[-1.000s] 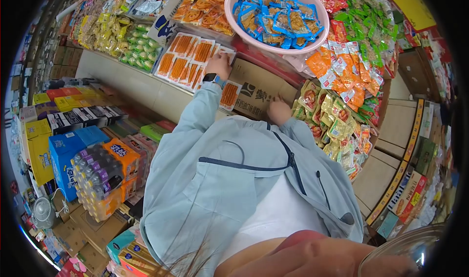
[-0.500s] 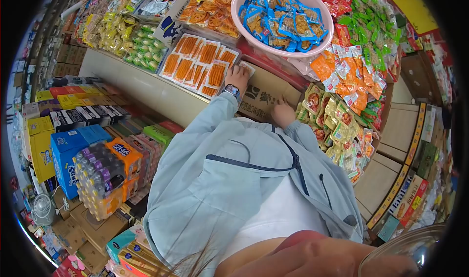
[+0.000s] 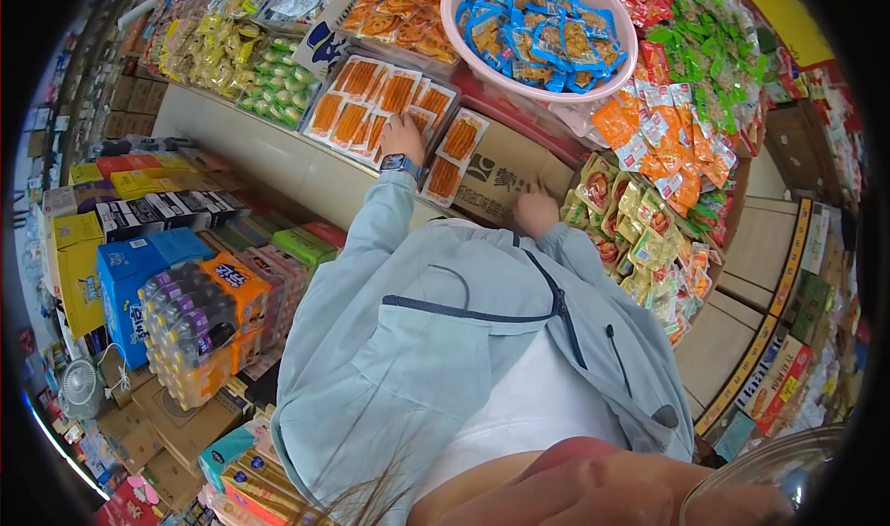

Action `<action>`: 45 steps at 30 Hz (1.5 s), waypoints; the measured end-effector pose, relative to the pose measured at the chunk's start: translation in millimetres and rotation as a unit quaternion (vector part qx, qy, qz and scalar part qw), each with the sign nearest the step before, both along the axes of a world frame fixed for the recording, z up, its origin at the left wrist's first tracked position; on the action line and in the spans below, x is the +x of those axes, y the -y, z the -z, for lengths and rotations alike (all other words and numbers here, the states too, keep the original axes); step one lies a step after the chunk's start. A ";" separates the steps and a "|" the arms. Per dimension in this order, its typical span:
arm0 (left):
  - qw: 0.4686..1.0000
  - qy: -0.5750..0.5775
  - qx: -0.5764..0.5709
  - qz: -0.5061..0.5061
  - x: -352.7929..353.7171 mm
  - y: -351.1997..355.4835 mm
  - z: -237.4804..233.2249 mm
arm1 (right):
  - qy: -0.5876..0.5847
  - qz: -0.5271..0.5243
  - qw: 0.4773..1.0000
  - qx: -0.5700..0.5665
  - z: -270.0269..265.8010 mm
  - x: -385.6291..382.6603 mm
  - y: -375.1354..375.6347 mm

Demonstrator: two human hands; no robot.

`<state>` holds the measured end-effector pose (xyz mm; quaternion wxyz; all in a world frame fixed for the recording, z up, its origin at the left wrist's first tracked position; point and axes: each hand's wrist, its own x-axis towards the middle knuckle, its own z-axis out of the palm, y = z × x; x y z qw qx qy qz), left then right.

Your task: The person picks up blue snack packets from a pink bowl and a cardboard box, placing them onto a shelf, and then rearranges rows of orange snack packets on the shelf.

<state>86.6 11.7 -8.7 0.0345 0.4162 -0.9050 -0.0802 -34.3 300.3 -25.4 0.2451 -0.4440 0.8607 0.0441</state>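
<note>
1. Our loose pale-blue zip jacket [image 3: 426, 341] fills the middle.
2. Ahead sits a round pink plastic basin [image 3: 449, 21] heaped with blue-edged plastic packets [image 3: 542, 39].
3. Nearer us, a flat brown cardboard surface [image 3: 524, 155] with dark print lies beside shiny gold plastic packets [image 3: 635, 239].
4. To its left, a shallow rectangular tray [image 3: 447, 126] holds white-edged clear packets of orange sticks [image 3: 354, 123].
5. Our left hand [image 3: 403, 141] reaches over these, fingers bent and slightly apart on them; we cannot tell whether they pinch one.
6. Our right hand [image 3: 536, 211] rests on the cardboard, forefinger extended, the others loosely curled.
7. Two matching orange-stick packets [image 3: 461, 140] lie on the cardboard, between our hands.
</note>
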 end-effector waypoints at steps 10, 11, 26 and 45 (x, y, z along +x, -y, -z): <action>0.995 -0.085 -0.028 0.038 3.7 -19.0 -25.2 | 0.060 0.025 0.997 -0.034 -7.4 -9.3 -8.6; 0.995 -0.089 -0.034 0.029 6.7 -20.3 -23.1 | 0.049 0.023 0.998 -0.028 -8.7 -8.5 -7.4; 0.953 -0.016 0.036 0.301 27.4 -109.5 9.9 | -0.019 0.003 1.000 -0.007 -2.4 4.5 -0.6; 0.938 -0.084 -0.050 0.333 20.3 -95.9 21.4 | 0.005 0.012 1.000 -0.013 -6.0 4.0 -4.8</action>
